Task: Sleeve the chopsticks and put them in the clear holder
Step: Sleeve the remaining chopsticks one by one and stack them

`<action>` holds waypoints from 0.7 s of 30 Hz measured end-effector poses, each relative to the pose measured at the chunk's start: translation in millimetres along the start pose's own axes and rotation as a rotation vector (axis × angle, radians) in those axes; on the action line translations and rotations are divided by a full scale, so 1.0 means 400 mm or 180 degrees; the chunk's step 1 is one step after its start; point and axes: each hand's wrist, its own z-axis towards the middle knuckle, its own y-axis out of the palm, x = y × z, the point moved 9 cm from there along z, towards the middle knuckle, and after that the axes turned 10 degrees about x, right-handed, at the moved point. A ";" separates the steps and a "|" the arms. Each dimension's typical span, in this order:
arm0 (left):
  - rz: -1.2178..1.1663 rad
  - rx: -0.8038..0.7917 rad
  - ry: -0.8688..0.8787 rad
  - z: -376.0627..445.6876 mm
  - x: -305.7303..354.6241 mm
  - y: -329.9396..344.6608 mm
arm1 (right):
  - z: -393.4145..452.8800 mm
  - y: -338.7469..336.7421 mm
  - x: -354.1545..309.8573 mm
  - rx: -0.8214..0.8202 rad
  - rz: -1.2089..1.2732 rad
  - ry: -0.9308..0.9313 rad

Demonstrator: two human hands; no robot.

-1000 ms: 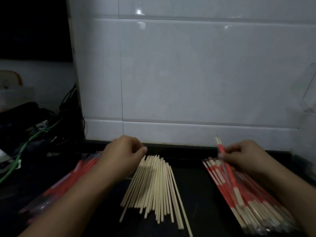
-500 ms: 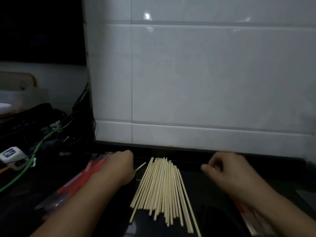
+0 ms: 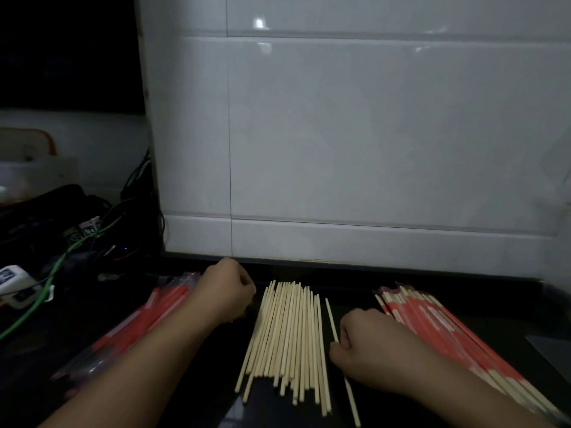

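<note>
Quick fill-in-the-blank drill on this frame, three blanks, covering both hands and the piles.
The right hand pinches a single bare ____ beside the loose pile.
The left hand rests over the stack of ____ paper sleeves.
The sleeved chopsticks lie on the ____ side of the counter.
Missing: chopstick; red; right

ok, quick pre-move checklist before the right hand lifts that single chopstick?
1. Right hand grip on the single bare wooden chopstick: ok, fingers curled round it.
2. Chopstick apart from the loose pile of bare wooden chopsticks: ok, a gap shows.
3. Second chopstick of the pair in hand: cannot tell.
4. Left hand at the bundle of red paper sleeves in clear wrap: ok; whether it holds a sleeve, cannot tell.
5. Clear holder in view: not ok.
6. Stack of red-sleeved chopsticks out of the path: ok.
</note>
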 end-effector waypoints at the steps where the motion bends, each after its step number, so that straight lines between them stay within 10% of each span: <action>1: 0.0361 0.0241 0.0075 0.006 -0.007 -0.032 | -0.001 -0.001 -0.001 -0.0038 -0.0061 -0.0033; 4: 0.1138 0.0740 0.0136 0.014 -0.032 -0.125 | -0.008 -0.010 0.014 -0.0156 -0.0308 -0.0059; 9: 0.1536 -0.0016 -0.0262 0.008 -0.107 -0.090 | -0.022 -0.009 0.043 -0.0535 -0.0429 0.0122; 21: 0.0746 0.0419 0.0009 -0.005 -0.013 -0.106 | -0.004 -0.058 0.048 0.0089 -0.0242 0.0248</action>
